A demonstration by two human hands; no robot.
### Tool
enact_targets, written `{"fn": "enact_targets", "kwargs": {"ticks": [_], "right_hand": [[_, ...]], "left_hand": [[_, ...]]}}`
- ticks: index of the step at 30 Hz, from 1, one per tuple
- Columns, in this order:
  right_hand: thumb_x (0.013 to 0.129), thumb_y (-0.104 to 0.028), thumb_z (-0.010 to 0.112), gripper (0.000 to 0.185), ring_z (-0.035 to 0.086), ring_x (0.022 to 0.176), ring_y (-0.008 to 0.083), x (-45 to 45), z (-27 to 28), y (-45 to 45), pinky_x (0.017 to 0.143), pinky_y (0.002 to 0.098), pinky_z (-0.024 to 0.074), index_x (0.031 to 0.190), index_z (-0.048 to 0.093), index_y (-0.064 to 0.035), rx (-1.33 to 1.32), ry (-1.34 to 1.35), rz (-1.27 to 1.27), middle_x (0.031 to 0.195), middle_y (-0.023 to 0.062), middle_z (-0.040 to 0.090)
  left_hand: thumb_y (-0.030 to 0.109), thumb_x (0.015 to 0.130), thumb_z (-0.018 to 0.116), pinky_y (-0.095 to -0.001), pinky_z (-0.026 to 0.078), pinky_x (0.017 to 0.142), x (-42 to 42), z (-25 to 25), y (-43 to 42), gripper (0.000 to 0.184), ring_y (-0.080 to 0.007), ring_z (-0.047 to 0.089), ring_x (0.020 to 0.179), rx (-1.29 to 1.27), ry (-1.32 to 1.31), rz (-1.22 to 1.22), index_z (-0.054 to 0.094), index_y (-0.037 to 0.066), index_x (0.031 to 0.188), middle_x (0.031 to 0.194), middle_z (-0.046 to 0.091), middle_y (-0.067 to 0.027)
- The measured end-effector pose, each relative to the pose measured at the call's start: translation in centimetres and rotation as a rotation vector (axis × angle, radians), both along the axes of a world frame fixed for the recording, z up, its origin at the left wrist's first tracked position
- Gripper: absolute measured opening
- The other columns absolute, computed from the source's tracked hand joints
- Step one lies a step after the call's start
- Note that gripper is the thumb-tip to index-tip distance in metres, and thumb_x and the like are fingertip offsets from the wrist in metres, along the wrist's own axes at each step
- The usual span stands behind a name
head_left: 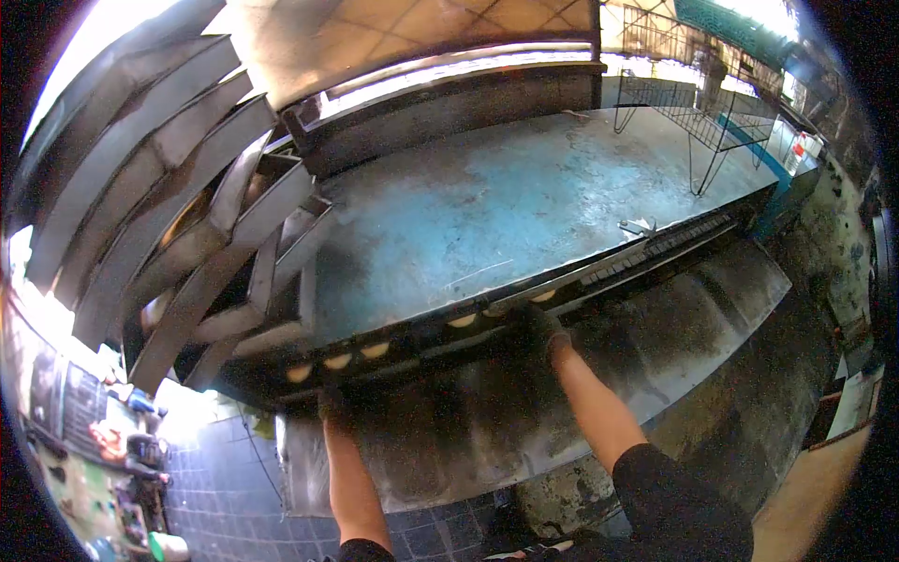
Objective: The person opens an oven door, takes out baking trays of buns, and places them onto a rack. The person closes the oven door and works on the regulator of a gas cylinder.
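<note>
I see blue-topped desk, biggest thing. Angled metal frames piled at its left end. Dark metal panel slopes below desk's front edge. Wire rack stands at right end. My right hand, left hand at panel's upper edge; too dark, can't tell whether fingers clamp. Pale spots line front slot.

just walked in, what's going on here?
One person has both arms stretched to a long, dark slot along the front of a blue-topped metal unit. The left hand and right hand are set well apart at its edge; shadow hides what, if anything, they grip. Pale rounded pieces show in the slot. A metal panel lies below the arms. A wire rack stands on top, with angled metal frames stacked at the left.
</note>
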State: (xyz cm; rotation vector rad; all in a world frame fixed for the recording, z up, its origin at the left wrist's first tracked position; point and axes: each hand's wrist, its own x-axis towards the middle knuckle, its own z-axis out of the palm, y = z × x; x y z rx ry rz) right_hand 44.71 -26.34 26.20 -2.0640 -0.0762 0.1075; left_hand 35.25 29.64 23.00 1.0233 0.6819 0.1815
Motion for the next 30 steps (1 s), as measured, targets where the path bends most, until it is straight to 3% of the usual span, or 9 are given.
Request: {"fn": "enact_targets", "kwargs": {"ticks": [4, 5, 7, 9, 12, 15, 22, 28, 30], "right_hand": [[0.118, -0.027, 0.050, 0.042, 0.062, 0.145, 0.0386, -6.8, 13.4, -0.4, 0.124, 0.0442, 0.0481, 0.151, 0.068, -0.0072, -0.644, -0.226, 0.322, 0.152, 0.0225, 0.070], [0.104, -0.024, 0.070, 0.055, 0.062, 0.145, 0.0443, -4.2, -1.4, -4.0, 0.123, 0.0473, 0.0502, 0.157, 0.065, -0.0100, -0.527, -0.448, 0.150, 0.158, 0.0222, 0.066], [0.114, -0.022, 0.057, 0.041, 0.073, 0.131, 0.0380, -11.9, 5.4, -7.7, 0.119, 0.0432, 0.0552, 0.150, 0.070, -0.0075, -0.328, -0.223, 0.273, 0.148, 0.0195, 0.074], [0.110, -0.027, 0.068, 0.048, 0.077, 0.122, 0.0324, -18.3, 8.8, -10.6, 0.112, 0.0440, 0.0599, 0.153, 0.067, -0.0040, 1.196, 0.573, 0.116, 0.146, 0.0148, 0.076], [0.109, -0.024, 0.072, 0.051, 0.076, 0.123, 0.0270, -28.5, 11.7, -20.5, 0.111, 0.0441, 0.0609, 0.153, 0.066, -0.0001, 1.164, 0.654, 0.206, 0.145, 0.0129, 0.077], [0.105, -0.020, 0.069, 0.060, 0.075, 0.129, 0.0340, -36.8, 8.8, -33.2, 0.103, 0.0491, 0.0650, 0.157, 0.059, 0.0074, 0.899, 0.864, 0.324, 0.149, 0.0261, 0.070], [0.109, -0.021, 0.065, 0.044, 0.081, 0.112, 0.0265, -42.9, 3.8, -64.9, 0.089, 0.0465, 0.0692, 0.148, 0.071, -0.0019, 0.475, 0.723, 0.326, 0.139, 0.0152, 0.079], [0.114, -0.032, 0.057, 0.045, 0.074, 0.131, 0.0295, -34.0, -5.0, -86.0, 0.111, 0.0435, 0.0594, 0.149, 0.072, -0.0068, -0.116, 0.562, 0.554, 0.144, 0.0089, 0.078], [0.112, -0.047, 0.056, 0.054, 0.072, 0.135, 0.0308, -28.5, -3.4, -88.3, 0.119, 0.0442, 0.0518, 0.149, 0.072, -0.0104, -0.581, 1.072, 0.248, 0.153, 0.0113, 0.073]], "left_hand": [[0.027, 0.106, 0.071, -0.0471, 0.055, 0.110, -1.7, 2.6, -4.9, 0.048, -0.0313, 0.068, 0.127, 0.050, -0.040, -0.045, 0.072, -0.003, 0.143, 0.143, 0.073, -0.0159], [0.027, 0.106, 0.071, -0.0470, 0.056, 0.110, -3.3, 3.7, -7.5, 0.048, -0.0315, 0.069, 0.128, 0.071, -0.051, -0.079, 0.072, -0.004, 0.144, 0.143, 0.073, -0.0161], [0.026, 0.107, 0.071, -0.0467, 0.057, 0.109, -8.4, 6.2, -14.7, 0.048, -0.0318, 0.070, 0.128, 0.106, -0.048, -0.217, 0.072, -0.004, 0.144, 0.143, 0.074, -0.0164], [0.026, 0.107, 0.071, -0.0464, 0.058, 0.109, -14.5, 9.9, -23.9, 0.048, -0.0322, 0.070, 0.128, 0.077, -0.016, -0.512, 0.071, -0.004, 0.145, 0.144, 0.074, -0.0167], [0.019, 0.103, 0.071, -0.0444, 0.052, 0.120, -20.7, 15.6, -38.6, 0.053, -0.0340, 0.065, 0.138, -0.633, -0.077, -1.120, 0.068, -0.006, 0.150, 0.153, 0.069, -0.0180], [0.015, 0.100, 0.068, -0.0434, 0.045, 0.126, -25.4, 6.7, -51.0, 0.058, -0.0339, 0.060, 0.146, -0.475, 0.002, -1.460, 0.064, -0.006, 0.154, 0.160, 0.065, -0.0171], [0.018, 0.103, 0.067, -0.0415, 0.049, 0.122, -27.0, -7.6, -80.1, 0.054, -0.0321, 0.061, 0.145, -0.564, 0.541, -0.994, 0.065, 0.000, 0.154, 0.157, 0.067, -0.0151], [0.020, 0.103, 0.068, -0.0432, 0.051, 0.117, -19.6, -19.0, -94.2, 0.050, -0.0323, 0.063, 0.137, -0.463, 0.520, -0.606, 0.066, 0.001, 0.150, 0.151, 0.069, -0.0145], [0.021, 0.103, 0.068, -0.0438, 0.052, 0.116, -17.8, -22.0, -97.5, 0.049, -0.0323, 0.064, 0.134, -0.437, 0.509, -0.487, 0.066, 0.002, 0.148, 0.149, 0.069, -0.0143]]}}
